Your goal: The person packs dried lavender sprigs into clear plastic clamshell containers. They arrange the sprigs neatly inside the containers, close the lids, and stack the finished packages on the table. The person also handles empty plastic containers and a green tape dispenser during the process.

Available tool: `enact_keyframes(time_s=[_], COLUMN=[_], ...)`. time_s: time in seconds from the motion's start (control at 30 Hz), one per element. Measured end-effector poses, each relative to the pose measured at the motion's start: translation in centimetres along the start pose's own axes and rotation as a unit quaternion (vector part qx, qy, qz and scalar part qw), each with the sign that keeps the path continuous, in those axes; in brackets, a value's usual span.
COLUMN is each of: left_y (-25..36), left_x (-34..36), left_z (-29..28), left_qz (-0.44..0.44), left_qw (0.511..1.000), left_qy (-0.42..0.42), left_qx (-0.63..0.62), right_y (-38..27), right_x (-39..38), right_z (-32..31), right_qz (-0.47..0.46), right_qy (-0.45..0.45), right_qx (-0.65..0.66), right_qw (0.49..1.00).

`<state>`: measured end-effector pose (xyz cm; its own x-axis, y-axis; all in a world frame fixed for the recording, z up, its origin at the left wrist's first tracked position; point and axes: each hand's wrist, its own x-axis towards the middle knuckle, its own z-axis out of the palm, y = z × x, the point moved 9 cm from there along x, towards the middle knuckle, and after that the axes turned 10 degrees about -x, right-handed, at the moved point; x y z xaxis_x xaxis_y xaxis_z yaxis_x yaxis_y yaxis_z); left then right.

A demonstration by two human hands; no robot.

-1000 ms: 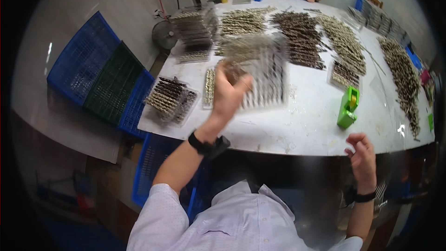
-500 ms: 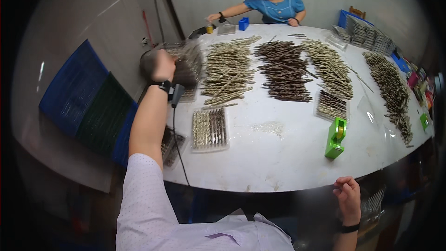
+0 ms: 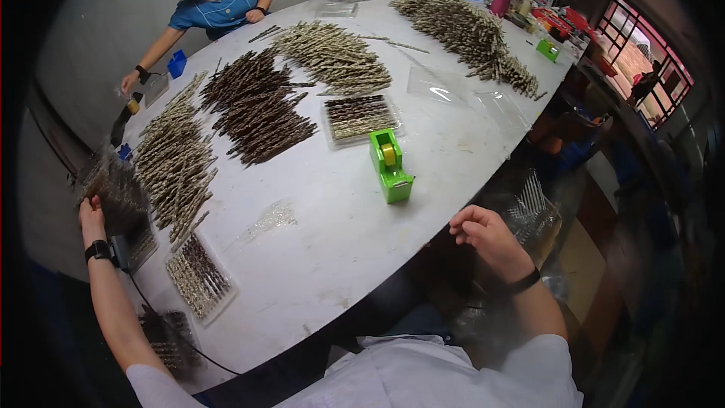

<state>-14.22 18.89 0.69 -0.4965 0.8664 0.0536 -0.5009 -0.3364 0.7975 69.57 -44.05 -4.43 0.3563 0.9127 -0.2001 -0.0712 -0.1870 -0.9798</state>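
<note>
At the far left of the table, my left hand point(image 3: 92, 217) has its bent fingers closed at the near edge of a stack of clear plastic boxes point(image 3: 124, 200); the fingertips are partly hidden there. Beside that stack lies a clear box point(image 3: 200, 276) filled with rows of pale gold and dark brown twisted sticks. My right hand point(image 3: 489, 240) hangs in the air just off the table's near edge, fingers loosely curled and apart, with nothing seen in them. Nearest to it on the table is a green tape dispenser point(image 3: 391, 170) with a yellow roll.
Loose piles of pale sticks point(image 3: 174, 162), dark sticks point(image 3: 260, 109) and more pale sticks point(image 3: 332, 57) cover the table's middle. Another filled box point(image 3: 362, 117) lies behind the dispenser. A cable point(image 3: 170, 326) crosses the near left. Opposite sits a co-worker point(image 3: 219, 0) in blue.
My view has swung to the right, so the table sits turned and a window shows. My left hand stays by the box stack. My right hand has risen, its fingers looser.
</note>
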Motion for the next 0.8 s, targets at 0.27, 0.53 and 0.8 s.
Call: enact_keyframes(time_s=[0.27,0.53,0.8], left_y=[0.1,2.5,-8.8], left_x=[-1.0,-21.8,-53.9], left_z=[-1.0,13.0,30.7], left_qz=[0.008,-0.013,0.072], left_qw=[0.997,0.980,0.696], left_qy=[0.009,-0.170,-0.558], left_qx=[0.070,0.106,0.446], right_y=[-6.2,-2.0,-8.3], right_x=[7.1,14.2,9.0], right_z=[-12.1,-26.2,-21.9], right_qz=[-0.137,0.108,-0.206], right_qy=[0.251,0.284,0.427], right_qx=[-0.587,-0.686,-0.605], right_qw=[0.758,0.661,0.639])
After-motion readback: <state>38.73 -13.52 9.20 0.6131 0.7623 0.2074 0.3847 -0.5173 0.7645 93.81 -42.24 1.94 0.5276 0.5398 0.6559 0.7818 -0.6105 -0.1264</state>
